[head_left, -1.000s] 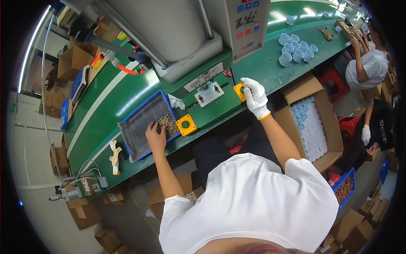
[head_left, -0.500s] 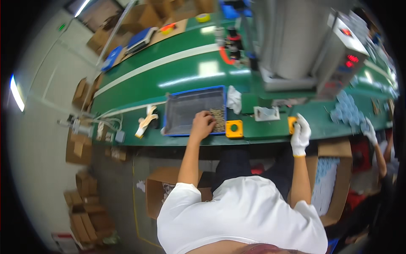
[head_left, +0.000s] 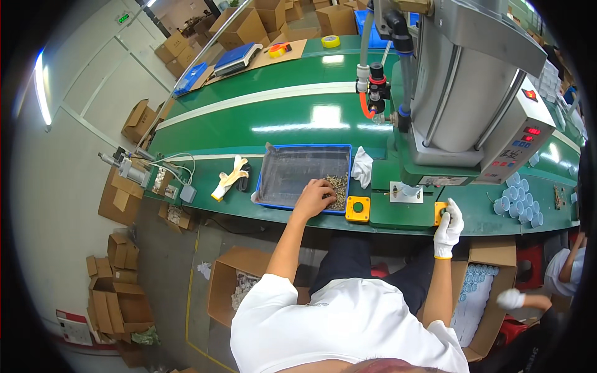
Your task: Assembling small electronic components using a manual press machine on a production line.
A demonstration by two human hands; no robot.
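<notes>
My bare left hand (head_left: pixel 315 198) reaches into a blue-rimmed shallow tray (head_left: pixel 303 147), its fingers bent together over a heap of small brass-coloured metal parts (head_left: pixel 337 185). What those fingertips hold is too small to make out. My right hand (head_left: pixel 449 229), in a white glove, touches the right yellow button box (head_left: pixel 440 212) at the table edge, fingers mostly stretched out and holding nothing. A matching yellow box with a green button (head_left: pixel 357 209) stands beside the tray. Between the two boxes, a translucent cup-like piece (head_left: pixel 410 189) sits on a metal plate under the press (head_left: pixel 444 105).
Pale blue cups (head_left: pixel 519 199) cluster on the green table at right. A white cloth (head_left: pixel 362 166) and a spare glove (head_left: pixel 230 178) flank the tray. Open cartons (head_left: pixel 233 258) stand below the table edge. At far right, a co-worker's gloved hand (head_left: pixel 511 299) shows.
My head view has shifted, so the table sits lower and further right, and the picture is sharper. Both hands stay at the same places. The co-worker's gloved hand has moved down from the cups.
</notes>
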